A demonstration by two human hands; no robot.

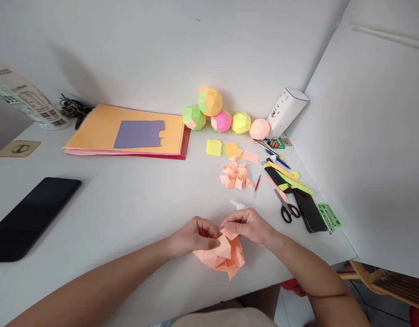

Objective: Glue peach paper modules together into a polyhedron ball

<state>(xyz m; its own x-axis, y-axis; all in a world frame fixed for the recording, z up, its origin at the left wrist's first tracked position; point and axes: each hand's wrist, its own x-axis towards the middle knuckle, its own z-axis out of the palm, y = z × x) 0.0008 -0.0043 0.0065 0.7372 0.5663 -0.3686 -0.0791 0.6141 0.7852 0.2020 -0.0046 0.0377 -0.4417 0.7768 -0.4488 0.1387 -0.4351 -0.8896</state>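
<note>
Shell [212,260]: peach paper, faceted, partly built, gaping at right with the inside showing; low in view between both hands, near the front edge of the desk [144,195]. Resting or lifted, cannot tell.
Left hand [200,236]: clamped on the shell's upper left, with thumb across the outer facets.
Right hand [252,225]: close beside the left, pinching a small folded piece [229,234] at the shell's upper rim.
Step in hand: judged to be fitting that piece to the rim. Glued or merely held, cannot tell.
Next move: seems to call for edges lined up, then light, steady pressure without denting the paper.
Spare pieces [235,175]: heaped beyond the hands, same peach.
White nozzle [239,205]: just beyond the right hand, partly hidden.
Scissors [288,209]: lying to the right, not in use.
</note>
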